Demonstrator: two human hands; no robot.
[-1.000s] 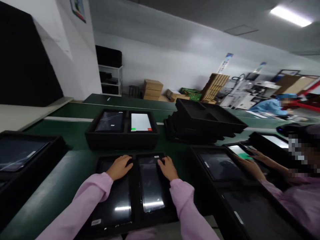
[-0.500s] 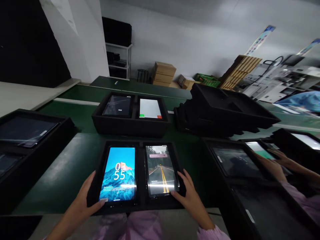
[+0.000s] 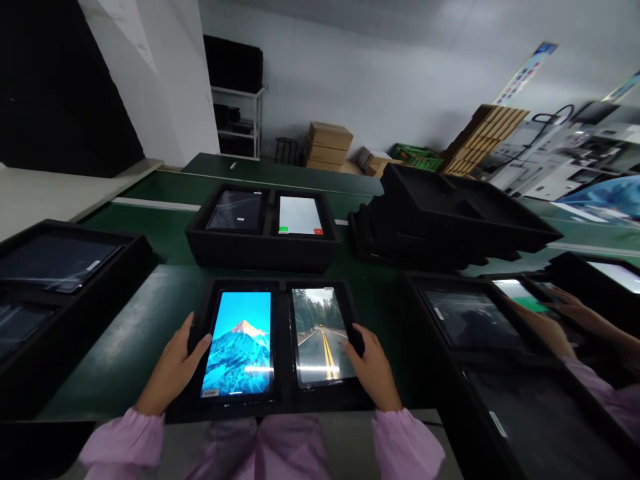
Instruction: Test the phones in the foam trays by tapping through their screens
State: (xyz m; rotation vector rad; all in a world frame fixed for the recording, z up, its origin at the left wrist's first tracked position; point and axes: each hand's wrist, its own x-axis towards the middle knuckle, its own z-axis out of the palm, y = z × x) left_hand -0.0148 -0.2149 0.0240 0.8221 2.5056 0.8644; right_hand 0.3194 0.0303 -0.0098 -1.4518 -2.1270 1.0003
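Head view. The front tray [image 3: 283,340] sits at lower centre of the frame on the green worktop [image 3: 120,327], its two slots side by side from left to right. In the left slot lies the mountain tablet [image 3: 240,343], in the right slot the road tablet [image 3: 320,343]. Both face up, long axes running away from the wearer; the scenes read upright, tops toward the far side (their outer edges draw in slightly toward the top of the frame).

Grip, left hand [image 3: 167,373]: half open, thumb parted from fingers, laid against the tray's left rim, thumb tip by the mountain tablet's edge. Grip, right hand [image 3: 376,373]: half open at the right rim, thumb reaching over the road tablet's right margin. Neither is closed round a tablet.

Materials: tray matte black, foam-like, thick-walled, rectangular; screens flat and glossy, crossed by a pale light streak near the bottom. Worktop smooth, with a dull sheen.

Surroundings: a rear tray [image 3: 260,250] at upper centre holds one dark and one white screen; stacked trays [image 3: 450,213], matte black, overlap askew at upper right. A co-worker's hands [image 3: 547,327] reach in at right.
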